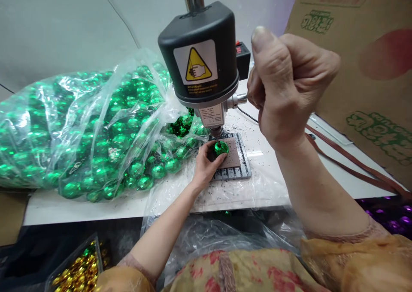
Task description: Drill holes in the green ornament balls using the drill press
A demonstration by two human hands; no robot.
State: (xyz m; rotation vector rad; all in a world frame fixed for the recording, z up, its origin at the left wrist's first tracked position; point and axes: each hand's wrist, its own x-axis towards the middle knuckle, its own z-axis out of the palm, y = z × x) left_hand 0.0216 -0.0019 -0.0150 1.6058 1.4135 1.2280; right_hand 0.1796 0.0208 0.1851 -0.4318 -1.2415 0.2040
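My left hand (205, 165) pinches a shiny green faceted ball (222, 147) between thumb and fingers. The ball sits on a small brown board (236, 158), directly beneath the chuck of a black-topped bench drill press (201, 47). The drill tip meets the top of the ball, though its depth cannot be made out. Raised at the right of the machine, my right hand (285, 79) is closed in a fist at the feed handle (238, 100); most of that handle is hidden behind my fingers. Under the board lies the slotted metal base (246, 172), sprinkled with dark shavings.
A big clear plastic bag (96, 129) of green faceted balls fills the left of the white table (80, 210). At right stands a printed cardboard box (350, 69), with a brown strap (350, 165) nearby. Gold balls (80, 268) fill a bin below; purple ones (391, 217) lie lower right.
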